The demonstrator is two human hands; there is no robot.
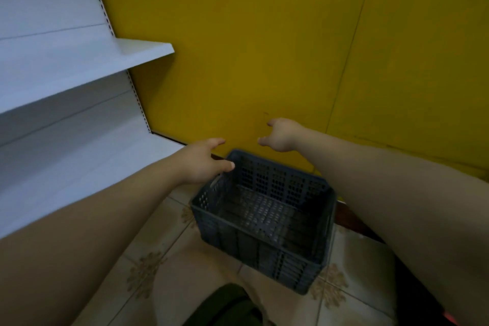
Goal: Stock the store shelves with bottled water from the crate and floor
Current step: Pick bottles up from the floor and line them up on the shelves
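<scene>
A dark grey perforated plastic crate (264,249) stands on the tiled floor against the yellow wall, and nothing lies inside it. No water bottle shows anywhere in view. My left hand (203,161) hovers over the crate's far left corner, fingers spread and relaxed, holding nothing. My right hand (281,135) hangs above the crate's far rim in front of the wall, fingers loosely apart and holding nothing. White metal shelves (79,61) rise at the left, with nothing on the boards I can see.
A yellow wall (264,34) fills the background, with a corner seam at the right. The floor (158,259) is pale tile with brown flower patterns. A dark green shape (225,307) shows at the bottom edge, below me.
</scene>
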